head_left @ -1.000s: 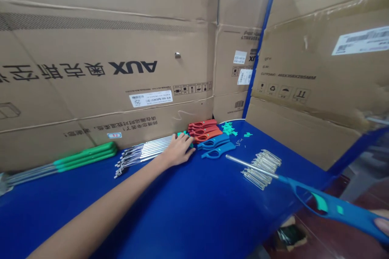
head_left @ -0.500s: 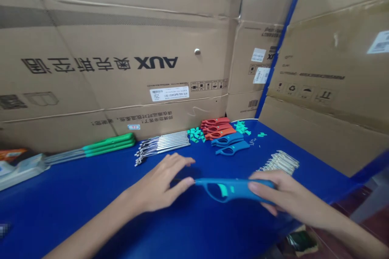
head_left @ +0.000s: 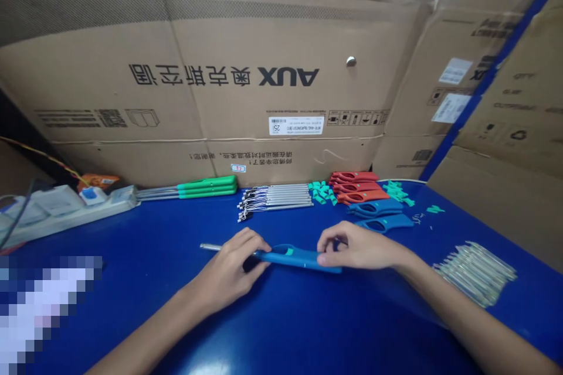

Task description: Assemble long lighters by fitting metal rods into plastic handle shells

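A blue long-nosed lighter (head_left: 299, 259) with a green trigger lies level between my hands, just above the table. My left hand (head_left: 235, 263) is closed round its narrow front end, where a silver metal tube (head_left: 210, 246) sticks out to the left. With thumb and bent fingers, my right hand (head_left: 358, 246) grips the rear of the blue handle. Behind them are silver tubes with wires (head_left: 281, 196), small green caps (head_left: 323, 193), red and orange handles (head_left: 358, 187) and two more blue handles (head_left: 387, 222).
Green-handled screwdrivers (head_left: 206, 186) and a white power strip (head_left: 118, 202) lie at the left. Small green parts (head_left: 398, 192) sit at the back right, and a bundle of clear slim tubes (head_left: 477, 272) nearer. Cardboard walls (head_left: 246, 29) enclose the blue table (head_left: 281, 328).
The view has turned left. My left hand has closed round the lighter's front end, and its metal tube now shows beyond the hand. The lighter has rolled, its trigger loop now upward.
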A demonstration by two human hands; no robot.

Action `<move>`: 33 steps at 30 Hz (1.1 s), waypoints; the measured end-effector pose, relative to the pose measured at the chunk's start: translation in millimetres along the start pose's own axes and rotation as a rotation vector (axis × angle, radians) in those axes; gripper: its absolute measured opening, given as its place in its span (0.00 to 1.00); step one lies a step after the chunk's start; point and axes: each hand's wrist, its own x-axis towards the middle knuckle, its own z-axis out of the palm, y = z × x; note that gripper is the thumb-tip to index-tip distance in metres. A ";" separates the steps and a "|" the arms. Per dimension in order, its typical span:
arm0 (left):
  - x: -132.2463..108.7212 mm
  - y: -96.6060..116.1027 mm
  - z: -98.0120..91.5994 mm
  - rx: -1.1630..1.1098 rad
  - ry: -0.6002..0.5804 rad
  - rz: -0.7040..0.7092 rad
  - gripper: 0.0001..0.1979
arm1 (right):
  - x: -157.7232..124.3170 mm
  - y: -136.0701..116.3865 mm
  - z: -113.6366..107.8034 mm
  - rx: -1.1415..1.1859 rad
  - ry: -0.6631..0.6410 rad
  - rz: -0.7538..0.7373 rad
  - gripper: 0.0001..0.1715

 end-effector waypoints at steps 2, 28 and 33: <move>-0.2 1.1 3.6 0.011 -0.038 0.007 0.02 | -3.4 1.3 9.7 -0.081 0.033 0.001 0.16; -2.7 23.4 4.0 0.024 -0.357 -0.202 0.08 | -4.5 -11.0 87.7 -0.482 0.283 -0.337 0.05; -1.4 18.8 5.5 0.016 -0.327 -0.246 0.06 | -1.0 -9.5 93.1 -0.406 0.404 -0.351 0.03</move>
